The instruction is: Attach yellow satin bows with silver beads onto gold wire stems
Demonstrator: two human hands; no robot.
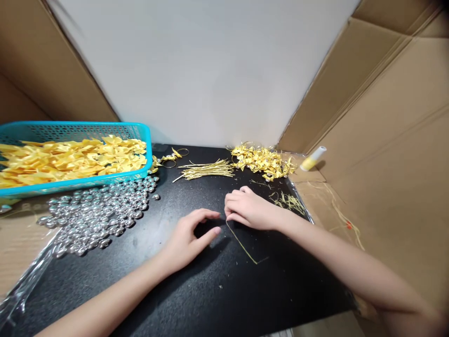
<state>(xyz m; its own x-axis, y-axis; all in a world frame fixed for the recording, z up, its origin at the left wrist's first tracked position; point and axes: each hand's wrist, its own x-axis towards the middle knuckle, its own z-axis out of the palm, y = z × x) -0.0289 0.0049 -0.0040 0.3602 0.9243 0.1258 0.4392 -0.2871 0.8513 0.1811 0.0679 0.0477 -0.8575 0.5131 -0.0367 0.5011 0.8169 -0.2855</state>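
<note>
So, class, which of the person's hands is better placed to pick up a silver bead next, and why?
Probably the left hand: it lies open and free, nearer the silver beads on its side. The right hand appears to pinch the gold wire.

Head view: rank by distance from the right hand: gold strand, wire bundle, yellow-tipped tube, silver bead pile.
1. gold strand, at the right hand fingertips.
2. wire bundle, behind it, left.
3. yellow-tipped tube, back right.
4. silver bead pile, far left.
</note>
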